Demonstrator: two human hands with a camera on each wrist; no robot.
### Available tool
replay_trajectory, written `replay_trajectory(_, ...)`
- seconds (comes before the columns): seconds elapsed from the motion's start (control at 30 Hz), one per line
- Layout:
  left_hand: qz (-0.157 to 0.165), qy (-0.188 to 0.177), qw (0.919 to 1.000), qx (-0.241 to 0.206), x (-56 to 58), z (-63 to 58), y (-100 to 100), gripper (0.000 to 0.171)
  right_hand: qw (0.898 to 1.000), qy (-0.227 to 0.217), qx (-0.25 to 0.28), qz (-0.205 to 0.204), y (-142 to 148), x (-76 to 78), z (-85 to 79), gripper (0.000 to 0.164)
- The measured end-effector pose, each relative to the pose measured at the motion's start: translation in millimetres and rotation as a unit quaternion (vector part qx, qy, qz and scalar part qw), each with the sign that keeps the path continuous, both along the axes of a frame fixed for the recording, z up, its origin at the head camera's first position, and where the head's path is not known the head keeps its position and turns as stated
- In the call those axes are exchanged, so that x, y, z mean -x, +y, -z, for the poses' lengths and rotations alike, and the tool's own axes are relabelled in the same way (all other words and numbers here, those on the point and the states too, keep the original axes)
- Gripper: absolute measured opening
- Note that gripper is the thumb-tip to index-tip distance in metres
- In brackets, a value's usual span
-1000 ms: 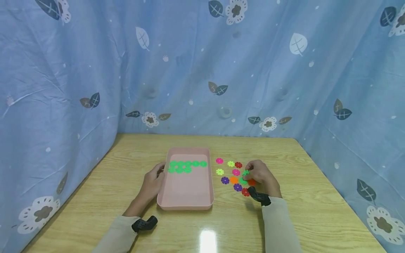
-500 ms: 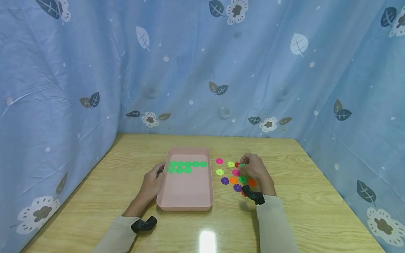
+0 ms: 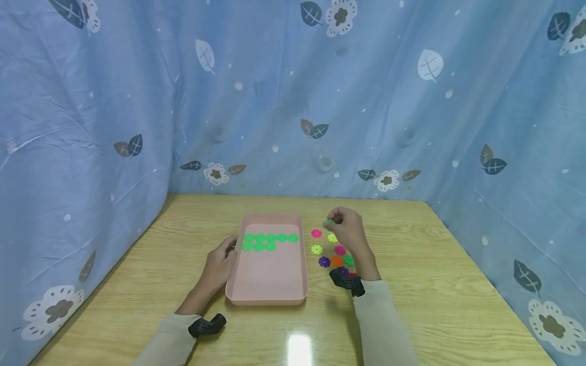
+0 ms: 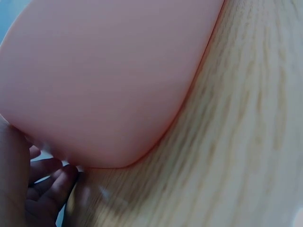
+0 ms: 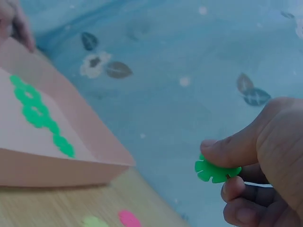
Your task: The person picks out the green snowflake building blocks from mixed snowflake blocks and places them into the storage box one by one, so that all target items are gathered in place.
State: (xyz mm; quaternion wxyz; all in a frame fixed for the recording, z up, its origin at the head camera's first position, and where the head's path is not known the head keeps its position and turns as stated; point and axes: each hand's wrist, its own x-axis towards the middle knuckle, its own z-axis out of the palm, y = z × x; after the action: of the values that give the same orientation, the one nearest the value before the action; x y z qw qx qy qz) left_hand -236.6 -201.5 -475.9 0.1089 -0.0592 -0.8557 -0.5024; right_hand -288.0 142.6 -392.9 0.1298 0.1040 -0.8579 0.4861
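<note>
My left hand (image 3: 222,263) holds the left side of a pink tray (image 3: 267,284); in the left wrist view its fingers (image 4: 49,189) lie along the outer wall. Several green flower-shaped plastic discs (image 3: 271,237) lie inside the tray in two rows, the upper one longer. To the tray's right, my right hand (image 3: 350,231) is raised over the loose discs. It pinches one green flower-shaped disc (image 5: 215,171) between thumb and fingers, plainly seen in the right wrist view.
Loose flower discs lie right of the tray: pink (image 3: 316,233), yellow (image 3: 317,249), purple (image 3: 324,262), orange (image 3: 337,261) and green (image 3: 349,260). My right hand and wrist camera hide some. A blue patterned curtain (image 3: 274,101) stands around the wooden table (image 3: 435,284).
My right hand has lifted the green disc from among the loose ones and carried it left and away from me, towards the tray. My left hand stays on the tray.
</note>
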Motion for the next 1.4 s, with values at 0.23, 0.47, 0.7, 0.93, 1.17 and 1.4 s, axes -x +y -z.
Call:
replay_trajectory(0.23,0.000,0.001,1.0000,-0.004,1.9,1.3,-1.1,0.048,0.997,0.018,-0.033,-0.068,-34.9,1.7,5.3,0.006)
replay_trajectory(0.47,0.010,0.006,0.9999,-0.008,2.2,2.7,2.5,0.049,0.988,0.003,-0.086,-0.126,-62.7,8.3,17.5,0.012)
replay_trajectory(0.7,-0.002,0.006,1.0000,-0.004,-1.2,6.2,2.8,0.049,0.971,-0.028,-0.170,-0.167,-86.9,22.3,20.9,0.018)
replay_trajectory(0.93,-0.001,0.011,0.9999,0.001,0.2,6.1,1.5,0.049,0.952,-0.010,-0.245,-0.180,-102.9,29.3,23.8,0.019)
replay_trajectory(1.17,-0.004,0.006,1.0000,-0.002,-0.2,3.1,0.3,0.048,0.938,0.031,-0.301,-0.168,-111.5,32.1,27.2,0.028)
replay_trajectory(1.4,-0.009,0.001,1.0000,0.003,-0.2,1.7,0.2,0.048,0.941,0.011,-0.299,-0.159,-111.6,31.3,26.6,0.024)
